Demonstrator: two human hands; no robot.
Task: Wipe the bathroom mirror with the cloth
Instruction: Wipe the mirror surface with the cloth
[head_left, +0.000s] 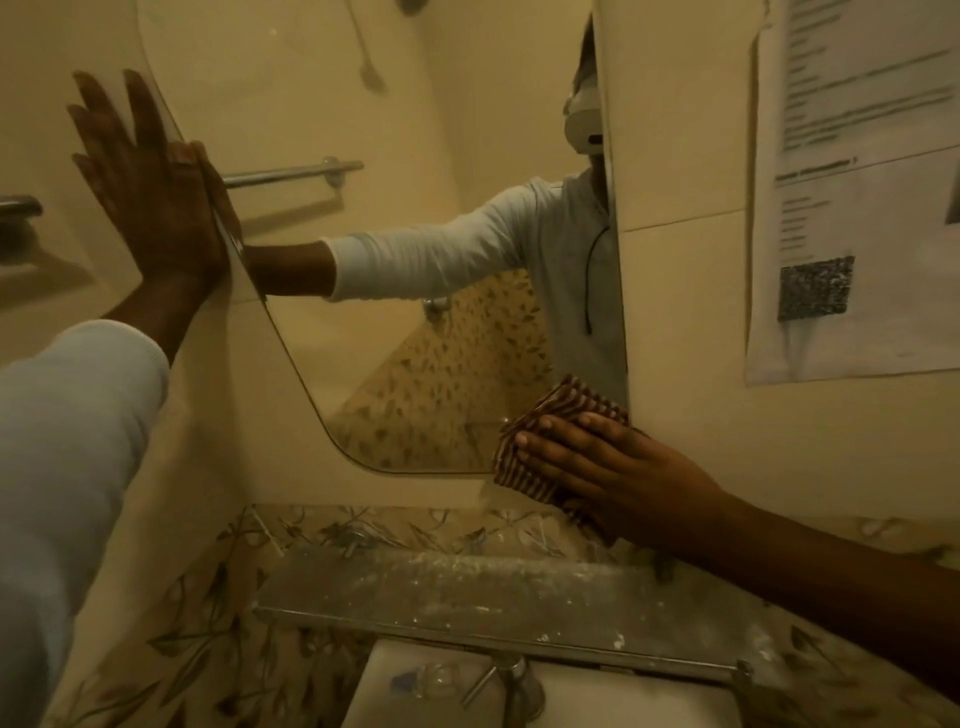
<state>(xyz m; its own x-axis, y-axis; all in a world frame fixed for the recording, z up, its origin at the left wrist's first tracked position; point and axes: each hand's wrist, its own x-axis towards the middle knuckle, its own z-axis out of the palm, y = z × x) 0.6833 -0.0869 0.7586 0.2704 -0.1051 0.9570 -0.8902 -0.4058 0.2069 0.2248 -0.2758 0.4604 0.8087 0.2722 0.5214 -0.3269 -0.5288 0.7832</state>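
The bathroom mirror (363, 249) hangs on a cream tiled wall, its corners rounded. My right hand (613, 467) presses a folded brown striped cloth (524, 457) flat against the mirror's lower right corner; part of the cloth lies under my fingers. My left hand (150, 192) rests flat on the wall at the mirror's left edge, fingers spread and pointing up, holding nothing. The mirror reflects my left arm in a light sleeve and part of my body.
A dusty glass shelf (467, 592) juts out below the mirror, with a white sink (597, 701) and metal tap (514, 680) under it. A printed paper notice (852, 197) is stuck to the wall at the right. A metal rail (18, 208) sits at the far left.
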